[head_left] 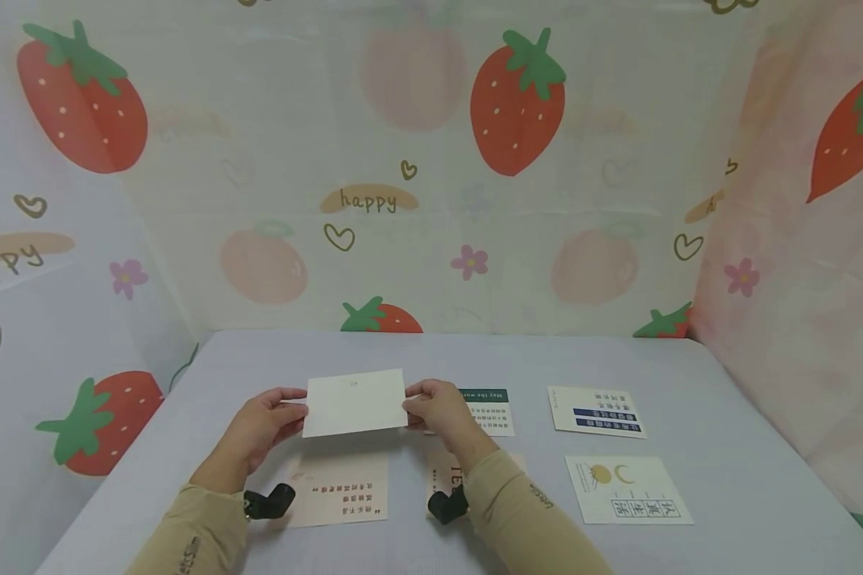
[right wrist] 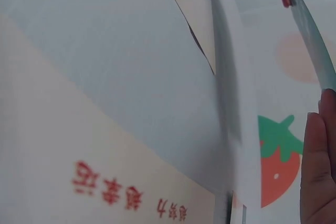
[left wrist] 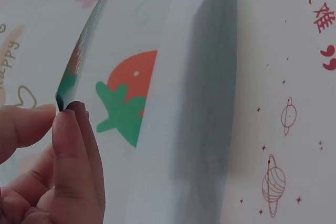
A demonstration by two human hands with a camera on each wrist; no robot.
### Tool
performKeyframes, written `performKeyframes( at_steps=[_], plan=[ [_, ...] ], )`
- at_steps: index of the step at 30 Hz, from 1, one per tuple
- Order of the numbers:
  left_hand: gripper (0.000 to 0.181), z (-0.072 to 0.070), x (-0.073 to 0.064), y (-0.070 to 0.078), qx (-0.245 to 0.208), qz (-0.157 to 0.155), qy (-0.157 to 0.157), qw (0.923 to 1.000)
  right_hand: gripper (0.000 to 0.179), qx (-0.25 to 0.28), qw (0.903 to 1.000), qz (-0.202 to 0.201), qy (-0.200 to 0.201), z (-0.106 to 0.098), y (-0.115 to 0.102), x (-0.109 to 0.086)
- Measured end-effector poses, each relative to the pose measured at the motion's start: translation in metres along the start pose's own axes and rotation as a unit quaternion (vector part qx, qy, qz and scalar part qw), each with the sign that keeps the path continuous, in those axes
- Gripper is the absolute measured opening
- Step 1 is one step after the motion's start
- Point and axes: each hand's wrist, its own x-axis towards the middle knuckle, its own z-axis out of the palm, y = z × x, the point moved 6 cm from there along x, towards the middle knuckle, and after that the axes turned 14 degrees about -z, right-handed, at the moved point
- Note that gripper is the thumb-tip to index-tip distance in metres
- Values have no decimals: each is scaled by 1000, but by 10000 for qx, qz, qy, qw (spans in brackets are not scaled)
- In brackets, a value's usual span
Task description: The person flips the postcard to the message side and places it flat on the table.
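A blank-looking white card (head_left: 355, 404) with a tiny mark near its top edge is held up above the table. My left hand (head_left: 264, 427) pinches its left edge between thumb and fingers, and my right hand (head_left: 442, 411) pinches its right edge. In the left wrist view the left fingers (left wrist: 73, 156) grip the card's edge, seen nearly side-on. The right wrist view shows the right hand (right wrist: 319, 156) at the other end of the slightly bowed card. Below it lies a cream card (head_left: 345, 489) with red characters.
A card with a green band (head_left: 489, 395) lies behind my right hand, and a pinkish card (head_left: 439, 471) sits partly under that forearm. To the right lie a card with blue bars (head_left: 597, 411) and a sun-and-moon card (head_left: 627, 489). Strawberry-print cloth (head_left: 417, 263) walls the table.
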Motion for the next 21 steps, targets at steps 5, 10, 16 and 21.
performKeyframes(
  at_steps=[5, 10, 16, 21],
  plan=[
    [40, 2, 1, -3, 36, -23, -65, 10000, 13, -53, 10000, -71, 39, 0, -2, 0],
    [39, 3, 1, -6, 132, -3, -73, 9999, 10, -72, 9999, -106, 82, -1, -2, 1],
    [39, 1, 0, -6, 258, 111, 42, 9996, 5, -444, 9989, -133, 69, 0, -2, 3],
    [38, -2, 0, -6, 307, 130, 153, 9993, 5, -785, 9968, -145, -21, 4, -3, 4]
  ],
)
